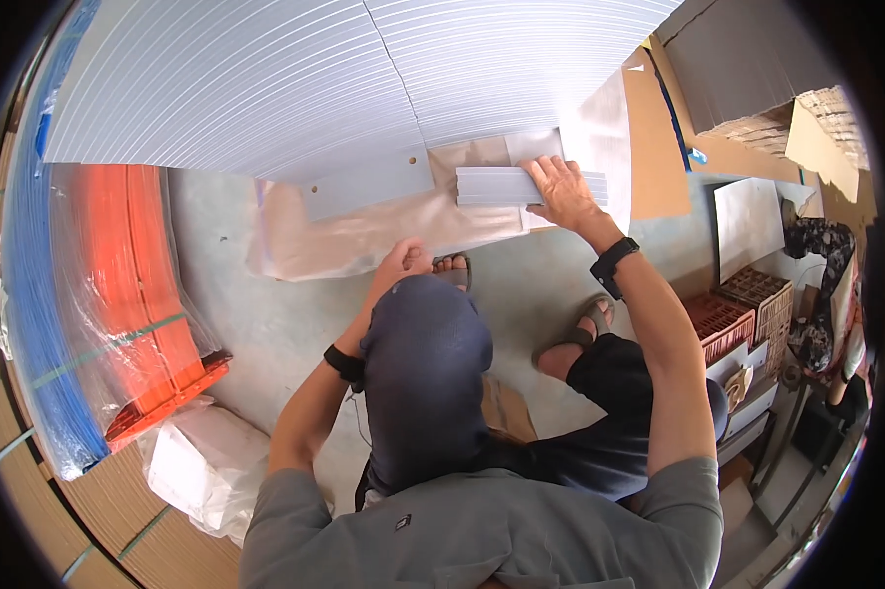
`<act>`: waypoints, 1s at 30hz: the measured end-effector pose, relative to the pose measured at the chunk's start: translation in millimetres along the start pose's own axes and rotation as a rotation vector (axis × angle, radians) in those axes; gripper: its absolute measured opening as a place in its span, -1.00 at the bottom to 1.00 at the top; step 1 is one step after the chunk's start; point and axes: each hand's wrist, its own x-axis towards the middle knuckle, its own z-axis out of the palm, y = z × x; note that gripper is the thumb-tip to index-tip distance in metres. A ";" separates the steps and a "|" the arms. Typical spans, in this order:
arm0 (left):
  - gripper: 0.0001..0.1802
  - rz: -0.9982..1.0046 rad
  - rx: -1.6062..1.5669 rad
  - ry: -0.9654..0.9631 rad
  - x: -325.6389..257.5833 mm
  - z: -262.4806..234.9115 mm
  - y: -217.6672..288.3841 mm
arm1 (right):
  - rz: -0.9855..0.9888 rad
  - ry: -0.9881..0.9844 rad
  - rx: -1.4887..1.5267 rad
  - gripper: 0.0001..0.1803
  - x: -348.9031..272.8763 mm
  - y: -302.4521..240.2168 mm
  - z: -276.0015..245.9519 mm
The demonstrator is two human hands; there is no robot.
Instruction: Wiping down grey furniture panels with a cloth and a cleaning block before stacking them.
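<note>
On floor, right hand (563, 191) pressing grey strip bundle (506, 186), seemingly left-right

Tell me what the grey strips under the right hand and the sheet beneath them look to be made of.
Grey strips: likely plastic, matte; flat, uniform, clean-cut edges, stacked evenly under the right hand. Sheet beneath: probably brown wrapping paper, dull and creased.

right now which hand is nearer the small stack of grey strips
Right. The right hand rests flat on the small stack of grey strips. The left hand is lower and to its left, off the stack, by the brown paper.
</note>
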 end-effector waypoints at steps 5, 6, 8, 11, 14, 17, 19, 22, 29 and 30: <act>-0.02 0.507 0.483 0.118 58.1 17.2 4.0 | -0.009 -0.047 0.015 -0.16 1.3 -0.4 -8.5; -0.02 0.507 0.481 0.117 69.5 21.6 13.1 | -0.034 -0.006 -0.020 -0.16 -3.7 -2.4 -14.5; 0.09 0.689 0.572 0.090 83.8 29.4 29.6 | -0.058 0.029 -0.052 -0.17 -10.7 -9.3 -24.3; 0.03 0.606 0.468 0.012 100.1 38.6 30.7 | -0.105 0.053 0.034 -0.17 -3.2 -9.5 -31.1; -0.05 0.449 0.505 0.031 105.8 37.8 20.8 | -0.130 0.048 0.009 -0.17 8.8 -10.6 -9.0; -0.09 0.458 0.471 0.037 109.7 38.2 17.2 | -0.127 0.048 0.055 -0.19 8.8 -9.0 -0.1; -0.06 0.471 0.454 0.017 106.3 35.5 21.9 | -0.132 0.075 0.102 -0.17 5.3 -9.0 -3.4; 0.01 0.676 0.475 0.032 89.5 36.1 66.0 | -0.125 0.154 0.298 -0.12 -9.3 0.7 -31.0; -0.01 0.918 0.307 -0.135 35.2 52.3 163.6 | -0.033 0.314 1.232 -0.03 -37.7 -28.6 -80.6; -0.01 0.922 0.314 -0.135 37.0 54.4 163.6 | -0.031 0.352 1.296 -0.03 -39.0 -31.5 -77.8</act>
